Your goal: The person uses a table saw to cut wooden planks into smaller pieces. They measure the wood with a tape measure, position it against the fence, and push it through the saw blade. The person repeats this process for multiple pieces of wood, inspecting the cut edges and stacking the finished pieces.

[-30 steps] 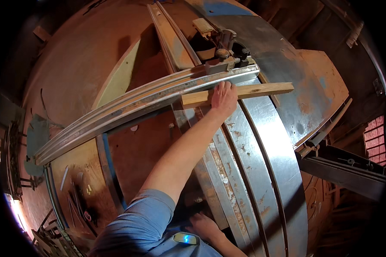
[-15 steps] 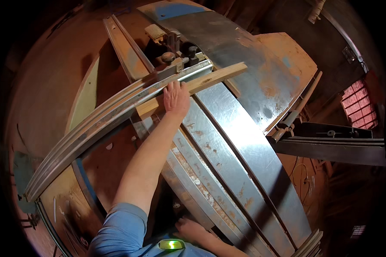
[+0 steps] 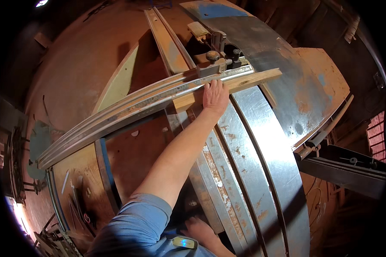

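My left hand is closed over a squared wooden strip, its fingers curled across the far edge. That strip lies along a long metal fence, and its right end sticks out past the fence's end. Below it run the long metal slats of a machine table, scratched and dusted with brown. Low in the picture, my right hand is beside the table's near edge with its fingers curled in. Shadow hides whatever may be in that hand.
A clamp with a round knob stands behind the fence. Beyond the slats spreads a wide, stained metal plate. A dark beam juts out at the right. Small offcuts lie on a wooden board at the lower left.
My view has swung left, so the machine appears farther right in the picture. My left hand keeps its hold on the wooden strip, and my right hand stays low by the table.
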A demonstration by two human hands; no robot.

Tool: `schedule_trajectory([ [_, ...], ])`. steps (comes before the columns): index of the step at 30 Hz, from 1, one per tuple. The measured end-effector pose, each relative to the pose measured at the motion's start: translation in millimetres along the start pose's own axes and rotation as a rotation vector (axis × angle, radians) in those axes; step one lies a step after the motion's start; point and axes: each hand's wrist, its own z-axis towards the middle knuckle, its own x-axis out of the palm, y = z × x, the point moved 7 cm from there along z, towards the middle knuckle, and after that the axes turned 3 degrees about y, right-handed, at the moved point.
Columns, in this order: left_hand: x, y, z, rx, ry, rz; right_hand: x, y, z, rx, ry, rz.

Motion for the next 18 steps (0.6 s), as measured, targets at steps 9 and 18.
schedule_trajectory([
  [9, -3, 2, -1, 0.065, 0.007, -0.002, -4, 3, -1, -0.068, -0.015, -0.032],
  [18, -41, 63, -30, -0.187, 0.085, 0.023, -3, 2, -1, -0.039, 0.086, -0.09],
])
